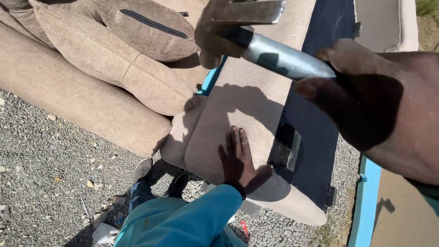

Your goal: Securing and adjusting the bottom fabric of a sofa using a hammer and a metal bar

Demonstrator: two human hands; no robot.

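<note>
My right hand (366,100) is raised close to the camera at the right and grips the metal shaft of a claw hammer (256,39), whose head sits at the top centre. Below, my left hand (237,158) lies flat, fingers together, on the tan upholstered sofa part (238,105) near its lower edge. A black fabric underside (315,114) runs along the right of that part, with a black block (284,146) just right of my left hand. My blue sleeve and legs show at the bottom centre.
Loose tan cushions (114,55) lie piled on a tan sofa piece at the upper left. Grey gravel (50,183) with scraps covers the ground. A blue painted frame edge (366,201) runs down the right. My shoes (142,170) stand by the sofa part.
</note>
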